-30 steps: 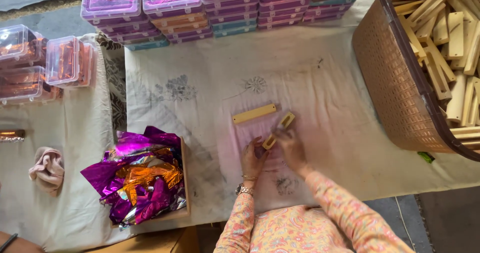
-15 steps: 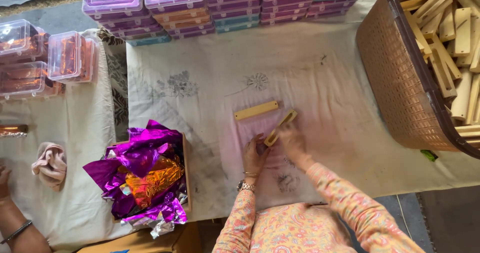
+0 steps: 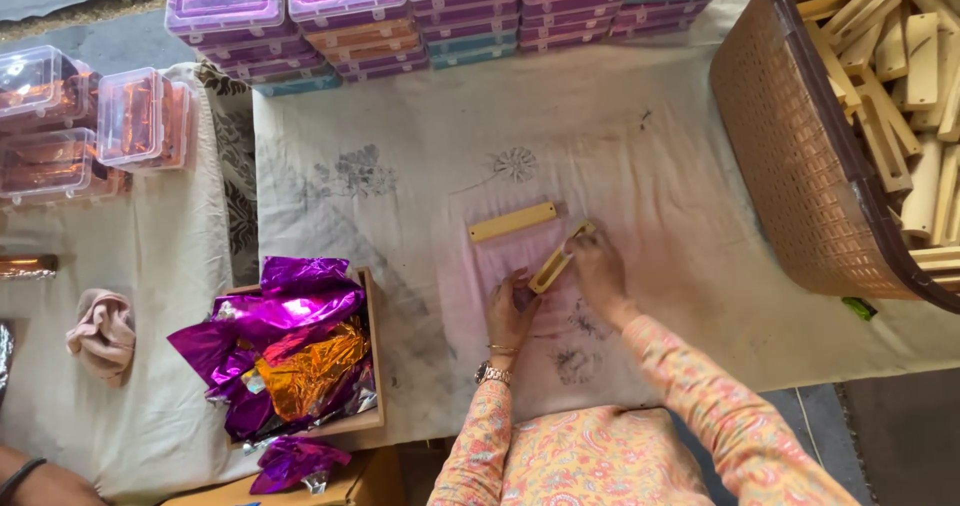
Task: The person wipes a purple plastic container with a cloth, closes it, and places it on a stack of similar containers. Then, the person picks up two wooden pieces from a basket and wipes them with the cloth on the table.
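On a pale cloth-covered table point(image 3: 400, 216) lies a sheet of pink wrapping film point(image 3: 545, 306), hard to make out against the cloth. My left hand point(image 3: 510, 311) and my right hand point(image 3: 600, 271) both grip a small yellow wooden bar point(image 3: 556, 262), which lies tilted on the film. A second yellow wooden bar point(image 3: 513, 221) lies free just beyond it. My sleeves are pink with a floral pattern, and a watch sits on my left wrist.
A brown plastic basket point(image 3: 800, 166) full of wooden bars stands at the right. Stacks of clear-lidded boxes point(image 3: 400, 11) line the far edge. A box of purple and orange foil sheets point(image 3: 290, 351) sits at the left, with more clear boxes point(image 3: 90, 131) and a cloth rag point(image 3: 103, 331) beyond.
My hands have shifted only slightly on the tilted bar. Another person's arm at the lower left has drawn back.
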